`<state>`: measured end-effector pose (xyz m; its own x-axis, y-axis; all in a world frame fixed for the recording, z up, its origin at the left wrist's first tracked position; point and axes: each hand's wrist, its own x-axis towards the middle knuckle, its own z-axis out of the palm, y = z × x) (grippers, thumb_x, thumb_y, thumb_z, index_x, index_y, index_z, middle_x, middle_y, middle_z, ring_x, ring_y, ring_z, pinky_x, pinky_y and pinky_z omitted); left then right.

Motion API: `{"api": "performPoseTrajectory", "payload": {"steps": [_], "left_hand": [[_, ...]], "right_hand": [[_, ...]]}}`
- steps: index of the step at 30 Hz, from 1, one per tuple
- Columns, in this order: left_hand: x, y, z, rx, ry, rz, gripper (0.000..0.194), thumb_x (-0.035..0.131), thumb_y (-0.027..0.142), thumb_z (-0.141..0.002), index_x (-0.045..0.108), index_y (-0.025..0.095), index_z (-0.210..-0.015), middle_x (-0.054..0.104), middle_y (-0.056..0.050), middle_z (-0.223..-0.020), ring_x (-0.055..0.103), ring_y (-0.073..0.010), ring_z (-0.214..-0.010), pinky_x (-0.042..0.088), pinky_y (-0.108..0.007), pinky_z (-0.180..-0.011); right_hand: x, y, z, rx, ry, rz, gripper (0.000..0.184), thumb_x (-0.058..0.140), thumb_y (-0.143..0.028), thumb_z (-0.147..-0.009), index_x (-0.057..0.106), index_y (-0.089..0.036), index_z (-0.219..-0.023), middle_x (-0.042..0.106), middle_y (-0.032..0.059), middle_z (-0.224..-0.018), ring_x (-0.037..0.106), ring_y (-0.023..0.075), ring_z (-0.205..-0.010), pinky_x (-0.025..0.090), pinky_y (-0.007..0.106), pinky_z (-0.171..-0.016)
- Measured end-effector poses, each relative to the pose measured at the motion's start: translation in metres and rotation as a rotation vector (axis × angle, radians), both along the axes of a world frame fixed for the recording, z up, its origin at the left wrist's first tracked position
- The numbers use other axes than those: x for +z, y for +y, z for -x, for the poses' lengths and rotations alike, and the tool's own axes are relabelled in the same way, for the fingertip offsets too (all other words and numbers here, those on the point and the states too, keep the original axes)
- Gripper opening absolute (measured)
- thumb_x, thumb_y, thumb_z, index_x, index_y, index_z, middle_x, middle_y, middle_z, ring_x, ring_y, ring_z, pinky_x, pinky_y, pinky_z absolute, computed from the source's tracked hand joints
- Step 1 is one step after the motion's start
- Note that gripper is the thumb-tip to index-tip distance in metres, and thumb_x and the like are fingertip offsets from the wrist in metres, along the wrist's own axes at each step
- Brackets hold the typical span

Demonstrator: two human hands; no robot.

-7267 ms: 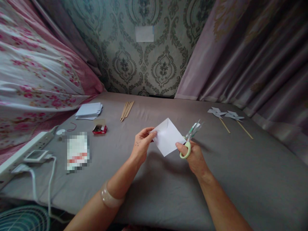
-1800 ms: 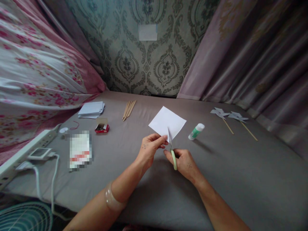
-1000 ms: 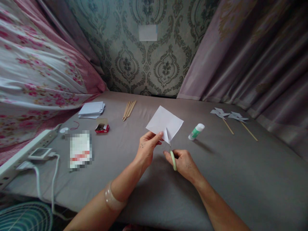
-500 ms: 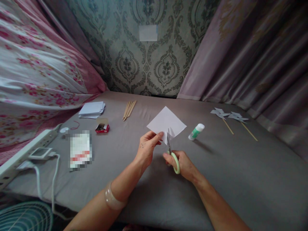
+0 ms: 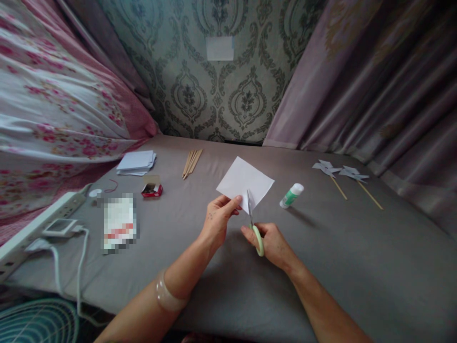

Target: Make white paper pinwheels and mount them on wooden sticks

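A square sheet of white paper (image 5: 246, 178) is held in the air, one corner pointing towards me. My left hand (image 5: 220, 214) pinches it near its lower left edge, thumb on top. My right hand (image 5: 273, 243) grips scissors (image 5: 257, 240) with pale green handles, fingers through the loops. The blades lie at the near corner of the paper, pointing away from me to its middle. Right of the paper a glue stick (image 5: 292, 196) with a green label and white cap stands on the grey cloth.
Two paper pinwheels (image 5: 326, 167) on sticks lie at the right. At the back left are a stack of white paper (image 5: 135, 163), several wooden sticks (image 5: 192, 163) and a small open red box (image 5: 152, 189). A power strip (image 5: 39, 233) with cables runs along the left edge.
Earlier the scissors were held aside, in front of the glue stick, while both hands held the paper. Since then the blades have come to its near corner, and the paper has tilted slightly back and forth.
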<state>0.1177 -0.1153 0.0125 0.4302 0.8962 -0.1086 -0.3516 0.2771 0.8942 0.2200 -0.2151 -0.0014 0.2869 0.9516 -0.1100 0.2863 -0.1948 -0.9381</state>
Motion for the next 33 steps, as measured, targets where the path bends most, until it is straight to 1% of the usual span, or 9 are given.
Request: {"api": "performPoseTrajectory", "payload": {"steps": [6, 15, 19, 21, 24, 27, 29, 31, 33], "left_hand": [[0.000, 0.001, 0.000, 0.001, -0.009, 0.016, 0.028, 0.081, 0.034, -0.058, 0.061, 0.015, -0.056, 0.057, 0.001, -0.056, 0.049, -0.0082, -0.054, 0.040, -0.024, -0.058], [0.000, 0.000, 0.000, -0.001, -0.027, 0.016, 0.027, 0.081, 0.033, -0.059, 0.062, 0.014, -0.055, 0.057, 0.001, -0.055, 0.049, -0.0078, -0.054, 0.039, -0.022, -0.056], [-0.001, 0.000, 0.000, -0.002, -0.033, 0.013, 0.026, 0.080, 0.032, -0.059, 0.062, 0.014, -0.055, 0.057, 0.001, -0.055, 0.049, -0.0074, -0.054, 0.039, -0.022, -0.056], [-0.001, 0.000, 0.001, -0.006, -0.029, 0.011, 0.025, 0.080, 0.032, -0.059, 0.062, 0.014, -0.056, 0.057, 0.001, -0.055, 0.048, -0.0073, -0.054, 0.039, -0.022, -0.056], [-0.002, 0.003, 0.001, 0.009, -0.026, 0.015, 0.027, 0.081, 0.033, -0.058, 0.061, 0.014, -0.056, 0.056, 0.002, -0.055, 0.048, -0.0074, -0.053, 0.038, -0.022, -0.056], [-0.003, 0.008, 0.002, 0.079, -0.044, 0.027, 0.024, 0.080, 0.031, -0.057, 0.064, 0.014, -0.062, 0.059, 0.002, -0.059, 0.048, -0.0068, -0.053, 0.038, -0.021, -0.056], [-0.004, 0.012, 0.003, 0.129, -0.054, 0.036, 0.023, 0.079, 0.029, -0.057, 0.067, 0.015, -0.070, 0.064, 0.001, -0.068, 0.051, -0.0071, -0.057, 0.039, -0.020, -0.057], [-0.005, 0.014, 0.004, 0.142, -0.047, 0.042, 0.022, 0.076, 0.027, -0.057, 0.069, 0.015, -0.075, 0.069, -0.001, -0.075, 0.055, -0.0085, -0.062, 0.040, -0.020, -0.061], [-0.004, 0.014, 0.004, 0.114, -0.028, 0.039, 0.021, 0.073, 0.026, -0.058, 0.070, 0.016, -0.076, 0.070, -0.002, -0.077, 0.057, -0.0104, -0.065, 0.042, -0.022, -0.064]], "right_hand": [[-0.004, 0.000, -0.002, -0.019, -0.053, -0.004, 0.047, 0.058, -0.056, -0.076, 0.043, -0.018, -0.052, 0.032, -0.0050, -0.052, 0.028, 0.0082, -0.052, 0.024, 0.024, -0.045], [-0.001, 0.000, -0.001, -0.033, -0.103, 0.010, 0.047, 0.056, -0.055, -0.076, 0.040, -0.019, -0.050, 0.029, -0.0048, -0.052, 0.027, 0.0082, -0.051, 0.021, 0.025, -0.046], [-0.001, 0.001, 0.000, -0.028, -0.102, 0.020, 0.046, 0.057, -0.054, -0.076, 0.042, -0.019, -0.051, 0.032, -0.0046, -0.051, 0.029, 0.0084, -0.052, 0.023, 0.025, -0.047], [0.000, 0.000, -0.001, 0.023, -0.106, 0.037, 0.044, 0.056, -0.052, -0.078, 0.044, -0.018, -0.053, 0.035, -0.0044, -0.052, 0.031, 0.0087, -0.053, 0.025, 0.024, -0.048], [0.005, -0.004, -0.004, 0.187, -0.135, 0.090, 0.039, 0.057, -0.048, -0.080, 0.046, -0.018, -0.058, 0.038, -0.0048, -0.055, 0.033, 0.0089, -0.054, 0.026, 0.023, -0.049], [0.012, -0.009, -0.011, 0.361, -0.156, 0.124, 0.036, 0.058, -0.046, -0.081, 0.045, -0.018, -0.061, 0.038, -0.0053, -0.056, 0.034, 0.0085, -0.055, 0.027, 0.022, -0.048], [0.017, -0.011, -0.016, 0.418, -0.106, 0.110, 0.036, 0.061, -0.046, -0.079, 0.046, -0.018, -0.063, 0.039, -0.0055, -0.057, 0.034, 0.0082, -0.055, 0.027, 0.021, -0.048], [0.021, -0.013, -0.019, 0.354, -0.022, 0.050, 0.033, 0.065, -0.045, -0.076, 0.050, -0.018, -0.066, 0.041, -0.0057, -0.057, 0.035, 0.0080, -0.053, 0.029, 0.021, -0.048], [0.023, -0.012, -0.022, 0.150, 0.024, -0.057, 0.031, 0.067, -0.045, -0.073, 0.054, -0.018, -0.069, 0.043, -0.0054, -0.056, 0.036, 0.0080, -0.051, 0.031, 0.022, -0.047]]}}
